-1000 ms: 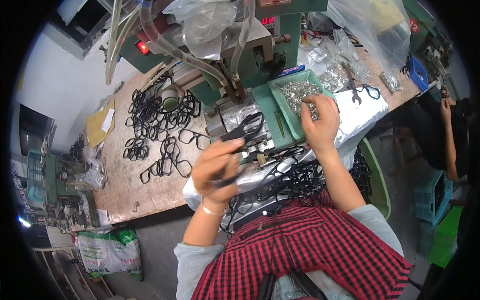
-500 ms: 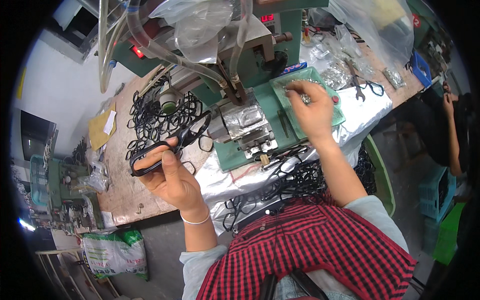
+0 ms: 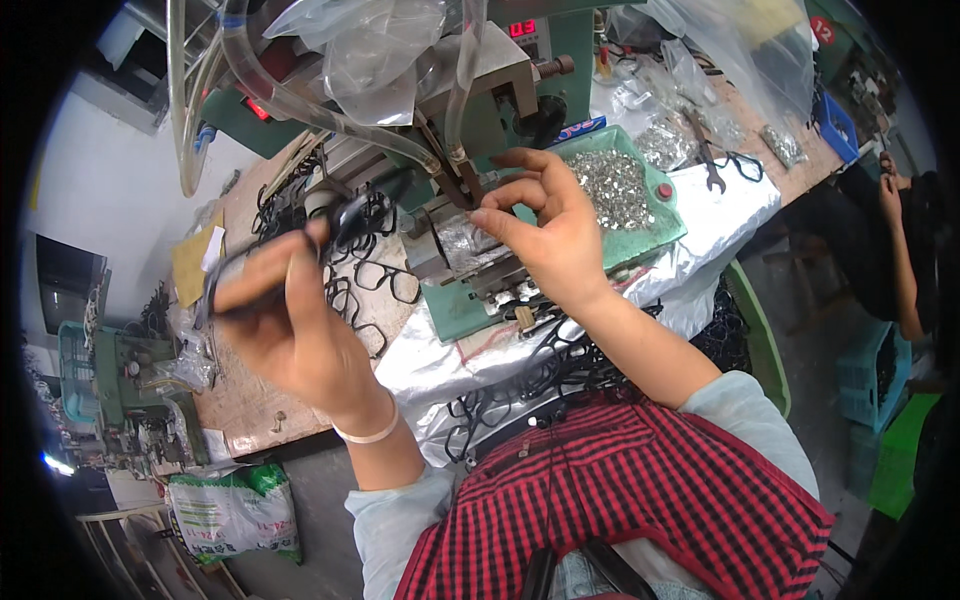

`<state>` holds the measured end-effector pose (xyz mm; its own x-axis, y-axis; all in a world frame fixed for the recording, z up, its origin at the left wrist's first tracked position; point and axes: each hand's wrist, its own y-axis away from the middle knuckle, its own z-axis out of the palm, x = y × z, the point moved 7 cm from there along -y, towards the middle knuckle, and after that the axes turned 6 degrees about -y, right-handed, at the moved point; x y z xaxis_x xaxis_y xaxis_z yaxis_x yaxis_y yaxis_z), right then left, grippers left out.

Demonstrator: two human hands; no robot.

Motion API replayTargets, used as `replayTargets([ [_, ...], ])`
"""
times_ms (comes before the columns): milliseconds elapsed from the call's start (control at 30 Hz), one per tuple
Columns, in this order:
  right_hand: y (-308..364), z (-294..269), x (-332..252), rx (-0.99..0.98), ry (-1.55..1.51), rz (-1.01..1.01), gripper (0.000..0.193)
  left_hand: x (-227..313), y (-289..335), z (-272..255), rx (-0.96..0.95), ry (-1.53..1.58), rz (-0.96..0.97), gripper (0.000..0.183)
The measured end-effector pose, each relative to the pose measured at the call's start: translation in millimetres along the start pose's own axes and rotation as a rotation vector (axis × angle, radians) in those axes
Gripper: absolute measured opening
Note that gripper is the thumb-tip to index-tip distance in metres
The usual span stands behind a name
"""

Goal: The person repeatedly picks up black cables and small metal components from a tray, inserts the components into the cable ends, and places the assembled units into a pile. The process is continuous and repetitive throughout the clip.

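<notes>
My left hand (image 3: 305,335) grips a black eyeglass frame (image 3: 350,215), blurred by motion, raised over the bench left of the machine. At the green bench machine (image 3: 570,45), my right hand (image 3: 550,225) pinches thumb and forefinger together beside the two upright metal prongs (image 3: 458,188). Whatever lies between those fingertips is too small to make out. Under them is a foil-wrapped metal block (image 3: 465,245) on the machine's base. Just beyond my right wrist, a green tray (image 3: 668,222) holds a heap of small shiny metal parts (image 3: 605,185).
More black eyeglass frames (image 3: 385,280) lie on the bench, and others pile on the foil (image 3: 420,370) along its front edge. A wrench (image 3: 708,160) rests behind the tray. Clear hoses (image 3: 330,118) hang from above. A co-worker's arm (image 3: 903,240) shows at far right.
My right hand has left the metal parts in the tray and moved left to the machine's prongs. The left hand has shifted left, still holding the eyeglass frame.
</notes>
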<state>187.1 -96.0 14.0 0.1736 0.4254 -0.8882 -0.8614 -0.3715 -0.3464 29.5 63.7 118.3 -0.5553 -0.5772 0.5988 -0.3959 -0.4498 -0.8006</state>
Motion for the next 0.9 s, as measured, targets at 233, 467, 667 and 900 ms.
replayTargets([
  [233, 2, 4, -4, 0.039, 0.034, -0.030, 0.046, -15, -10, -5, 0.055, 0.169, -0.042, 0.018],
  [467, 8, -104, 0, 0.124, 1.483, -0.234, 0.020, 28, 69, 54, -0.521, -0.339, 0.435, 0.019],
  [667, -7, -128, 14, 0.109, 1.093, -0.305, 0.016, 7, 87, 72, -0.517, -0.430, 0.683, 0.020],
  [900, -12, -134, 27, 0.100, 1.061, -0.292, 0.016, 11, 83, 73, -0.516, -0.395, 0.668, 0.020],
])
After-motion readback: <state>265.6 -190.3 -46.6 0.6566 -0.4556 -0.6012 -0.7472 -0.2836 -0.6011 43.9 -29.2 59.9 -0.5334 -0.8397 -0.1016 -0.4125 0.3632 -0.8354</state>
